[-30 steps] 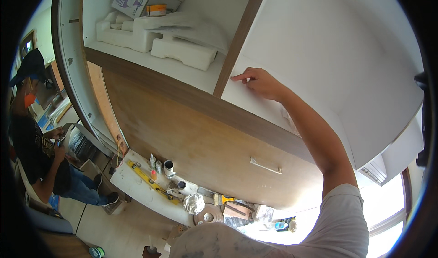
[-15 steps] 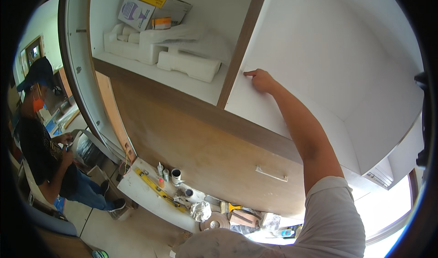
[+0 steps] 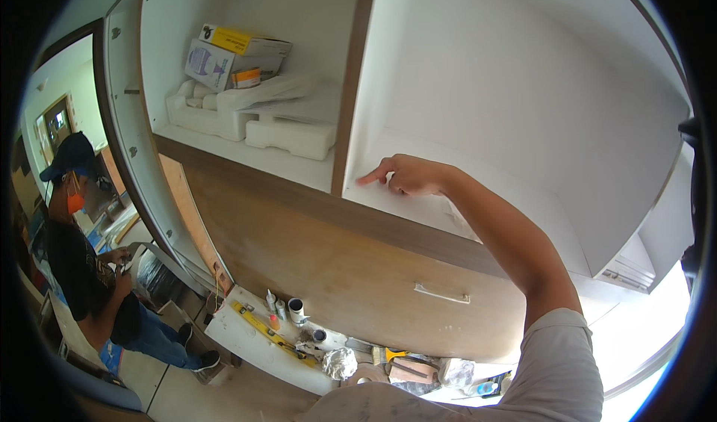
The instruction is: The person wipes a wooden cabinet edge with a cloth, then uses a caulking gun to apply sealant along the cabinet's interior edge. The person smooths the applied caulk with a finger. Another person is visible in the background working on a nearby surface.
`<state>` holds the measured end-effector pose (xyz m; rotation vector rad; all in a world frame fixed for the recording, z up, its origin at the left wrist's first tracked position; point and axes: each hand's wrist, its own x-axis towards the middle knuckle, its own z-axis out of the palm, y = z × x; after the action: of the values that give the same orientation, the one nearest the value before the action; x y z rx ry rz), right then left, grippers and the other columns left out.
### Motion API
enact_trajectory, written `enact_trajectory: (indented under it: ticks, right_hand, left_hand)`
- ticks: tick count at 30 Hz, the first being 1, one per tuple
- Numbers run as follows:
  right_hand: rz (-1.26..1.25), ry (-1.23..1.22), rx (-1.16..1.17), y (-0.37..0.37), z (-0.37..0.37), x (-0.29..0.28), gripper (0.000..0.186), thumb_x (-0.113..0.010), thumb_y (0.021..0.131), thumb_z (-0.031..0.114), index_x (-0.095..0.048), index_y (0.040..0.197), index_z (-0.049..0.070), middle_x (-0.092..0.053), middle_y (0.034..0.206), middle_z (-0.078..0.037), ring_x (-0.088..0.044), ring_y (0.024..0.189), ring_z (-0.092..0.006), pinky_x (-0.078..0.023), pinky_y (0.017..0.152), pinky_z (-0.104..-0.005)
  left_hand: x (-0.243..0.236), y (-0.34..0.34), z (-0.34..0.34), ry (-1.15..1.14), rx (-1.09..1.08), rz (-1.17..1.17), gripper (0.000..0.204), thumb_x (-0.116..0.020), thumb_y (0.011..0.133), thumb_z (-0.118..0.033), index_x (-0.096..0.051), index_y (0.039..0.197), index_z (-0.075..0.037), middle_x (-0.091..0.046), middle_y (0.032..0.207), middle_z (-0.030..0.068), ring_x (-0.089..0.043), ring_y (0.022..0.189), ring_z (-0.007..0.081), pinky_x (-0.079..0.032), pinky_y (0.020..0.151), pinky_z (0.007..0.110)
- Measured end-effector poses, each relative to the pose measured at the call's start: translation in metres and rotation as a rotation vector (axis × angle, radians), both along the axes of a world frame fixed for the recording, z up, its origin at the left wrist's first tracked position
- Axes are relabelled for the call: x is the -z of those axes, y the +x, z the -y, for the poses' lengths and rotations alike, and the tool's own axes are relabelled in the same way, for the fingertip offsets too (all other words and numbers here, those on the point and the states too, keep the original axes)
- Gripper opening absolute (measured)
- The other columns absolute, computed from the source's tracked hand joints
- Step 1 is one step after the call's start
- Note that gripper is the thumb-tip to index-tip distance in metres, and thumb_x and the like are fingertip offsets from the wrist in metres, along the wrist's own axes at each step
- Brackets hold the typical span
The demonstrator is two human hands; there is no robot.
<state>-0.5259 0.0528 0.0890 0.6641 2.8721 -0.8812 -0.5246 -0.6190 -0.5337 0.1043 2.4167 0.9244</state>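
My right hand (image 3: 409,176) reaches into the right-hand bay of an overhead cabinet. Its index finger is stretched out and the other fingers are curled; nothing shows in it. The fingertip is at the white cabinet floor (image 3: 399,205), close to the foot of the brown-edged upright divider (image 3: 351,86) and near the front edge. Whether the fingertip touches the surface I cannot tell. A crumpled whitish piece (image 3: 461,224) shows partly beneath my forearm. My left hand is out of view.
The left bay holds white foam packing (image 3: 287,136) and small boxes (image 3: 213,63). Below hangs a brown panel with a handle (image 3: 442,293). A counter (image 3: 231,325) carries a yellow spirit level (image 3: 272,334), a brush (image 3: 387,355) and crumpled foil (image 3: 340,363). Another person (image 3: 89,272) stands at left.
My right hand has moved from higher up beside the divider down to the bay's front lower corner, index finger still stretched out. The whole view has shifted slightly.
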Motion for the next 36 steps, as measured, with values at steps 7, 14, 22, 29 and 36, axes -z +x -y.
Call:
enact_trajectory:
  ticks: [7,14,22,29,36]
  right_hand:
    - [0.009,0.674,0.376,0.154,0.015,-0.015,0.044,-0.066,0.100,0.023,-0.068,0.143,0.016,-0.064,0.122,-0.015,-0.064,0.113,-0.0326,-0.053,0.096,-0.0439]
    - [-0.420,0.724,0.312,0.212,0.015,0.040,0.011,-0.070,0.096,0.014,-0.070,0.094,0.003,-0.066,0.107,-0.012,-0.068,0.092,-0.0347,-0.056,0.082,-0.0452]
    - [-0.588,0.533,0.430,0.237,0.018,0.051,0.017,-0.074,0.093,0.013,-0.063,0.095,0.001,-0.064,0.105,-0.013,-0.068,0.088,-0.0352,-0.055,0.079,-0.0458]
    - [-0.557,0.728,0.288,0.265,0.028,0.069,0.050,-0.070,0.099,0.034,-0.064,0.140,0.007,-0.063,0.137,-0.023,-0.065,0.123,-0.0379,-0.054,0.104,-0.0464]
    - [-0.707,0.334,0.317,0.280,0.022,0.069,0.020,-0.079,0.090,0.016,-0.074,0.104,0.003,-0.067,0.129,-0.020,-0.067,0.111,-0.0418,-0.057,0.092,-0.0460]
  left_hand:
    - [-0.078,-0.017,-0.054,0.032,0.007,0.042,0.035,-0.068,0.098,-0.028,-0.062,0.114,0.003,-0.072,0.107,0.0216,-0.067,0.103,0.0368,-0.051,0.087,0.050]
    - [-0.078,-0.062,-0.102,0.443,-0.087,-0.175,0.053,-0.085,0.062,-0.002,-0.061,0.110,-0.004,-0.064,0.092,0.0066,-0.066,0.082,0.0225,-0.057,0.074,0.040]
    - [-0.254,-0.051,-0.212,0.895,-0.179,-0.230,0.047,-0.078,0.078,0.007,-0.055,0.116,-0.007,-0.065,0.099,0.0074,-0.066,0.090,0.0207,-0.057,0.083,0.040]
    - [-0.398,-0.007,-0.271,1.158,-0.016,-0.398,0.050,-0.070,0.078,0.011,-0.051,0.119,-0.010,-0.058,0.101,0.0051,-0.060,0.097,0.0177,-0.051,0.098,0.039]
    - [-0.482,0.042,-0.301,1.317,0.120,-0.431,0.051,-0.075,0.078,-0.002,-0.050,0.121,-0.011,-0.058,0.102,0.0055,-0.060,0.101,0.0186,-0.052,0.102,0.043]
